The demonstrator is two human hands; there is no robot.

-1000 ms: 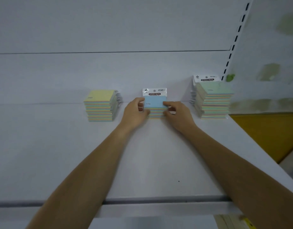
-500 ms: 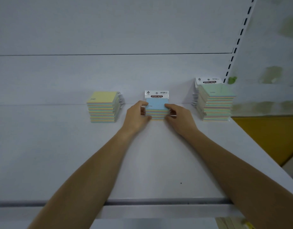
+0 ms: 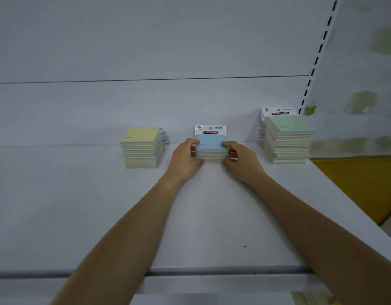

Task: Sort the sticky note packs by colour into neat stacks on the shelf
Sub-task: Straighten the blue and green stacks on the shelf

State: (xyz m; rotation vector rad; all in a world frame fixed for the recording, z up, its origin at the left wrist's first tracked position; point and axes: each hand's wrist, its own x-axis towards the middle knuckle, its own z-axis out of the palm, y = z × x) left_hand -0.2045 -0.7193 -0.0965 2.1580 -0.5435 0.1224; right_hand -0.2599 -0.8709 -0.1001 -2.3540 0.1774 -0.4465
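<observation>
The white shelf [image 3: 80, 216] carries three stacks along its back wall. The green-topped stack [image 3: 288, 142], the tallest, stands at the right end, and the yellow-topped stack [image 3: 141, 148] stands well apart to the left. Between them the left hand [image 3: 183, 160] and right hand [image 3: 240, 160] clasp the shorter blue-topped stack [image 3: 211, 148], fingers curled round its two sides. This looks like the squaring-up step. Next calls for an even squeeze, then letting go without dragging the top pack. Its edges show pastel bands, and a white "STICKY NOTE" header card [image 3: 210, 130] rises behind.
</observation>
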